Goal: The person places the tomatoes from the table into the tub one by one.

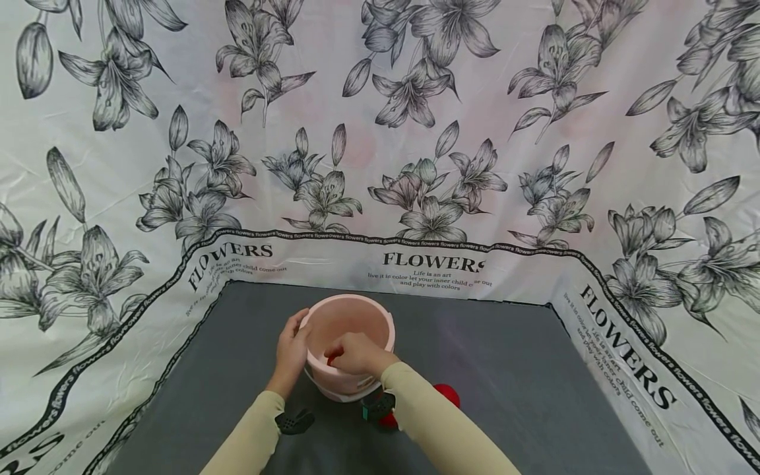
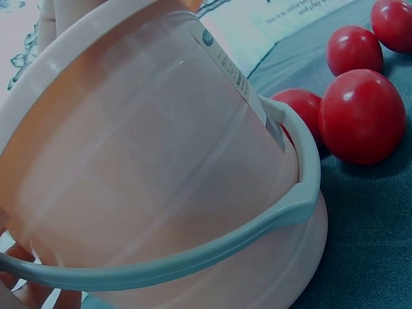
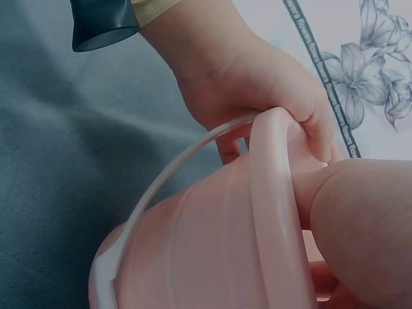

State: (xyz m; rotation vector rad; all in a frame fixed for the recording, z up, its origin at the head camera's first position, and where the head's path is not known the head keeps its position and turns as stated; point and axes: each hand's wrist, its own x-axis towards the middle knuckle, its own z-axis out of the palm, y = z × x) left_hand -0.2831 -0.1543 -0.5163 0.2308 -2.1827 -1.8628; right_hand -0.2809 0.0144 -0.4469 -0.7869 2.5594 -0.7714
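Note:
A pink plastic bucket (image 1: 332, 384) stands on the dark table in front of me, its mouth tipped toward me. My left hand (image 1: 291, 346) grips its left rim, thumb over the edge and fingers along the outer wall, as the right wrist view shows. Inside the bucket, my right hand (image 1: 358, 355) curls its fingers round a red tomato (image 1: 330, 361), mostly hidden by the hand. In the left wrist view, the bucket's pale handle (image 2: 212, 248) hangs down across its side.
Several glossy red tomatoes (image 2: 362, 117) lie on the table (image 1: 505, 369) to the bucket's right, partly behind my right forearm in the head view. A white flower-print cloth (image 1: 332, 264) borders the table at the back and sides.

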